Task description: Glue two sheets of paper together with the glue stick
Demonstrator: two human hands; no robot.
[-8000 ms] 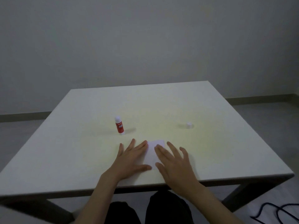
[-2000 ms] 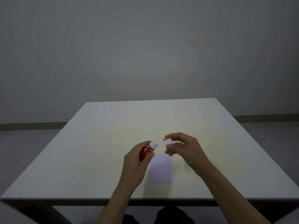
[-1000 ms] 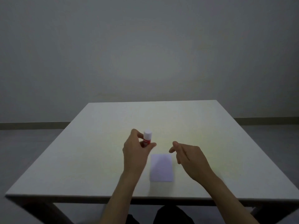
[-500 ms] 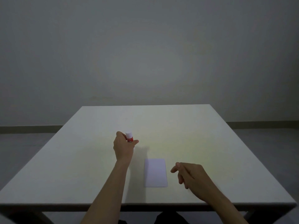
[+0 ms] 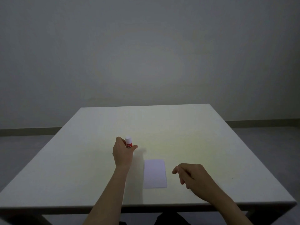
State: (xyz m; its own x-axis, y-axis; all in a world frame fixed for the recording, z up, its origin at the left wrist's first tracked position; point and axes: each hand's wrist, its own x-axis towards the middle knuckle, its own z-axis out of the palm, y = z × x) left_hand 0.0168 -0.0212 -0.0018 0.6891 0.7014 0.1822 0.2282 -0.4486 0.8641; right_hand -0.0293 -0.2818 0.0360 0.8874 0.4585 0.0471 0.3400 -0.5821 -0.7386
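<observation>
A red glue stick (image 5: 128, 143) with its white cap on stands upright, held between the thumb and fingers of my left hand (image 5: 122, 154) left of the table's middle. A white rectangle of paper (image 5: 155, 173) lies flat near the front edge, to the right of my left forearm. It looks like a single stack; I cannot tell the sheets apart. My right hand (image 5: 192, 177) hovers just right of the paper with loosely curled fingers, holding nothing.
The white table (image 5: 194, 135) fills the lower view, its front edge close to my body. A plain grey wall (image 5: 146, 54) and a baseboard lie beyond it. My dark-clad legs show under the front edge.
The cap went back onto the glue stick. My left hand carried the stick left and away from me. My right hand dropped to the right of the paper, holding nothing.
</observation>
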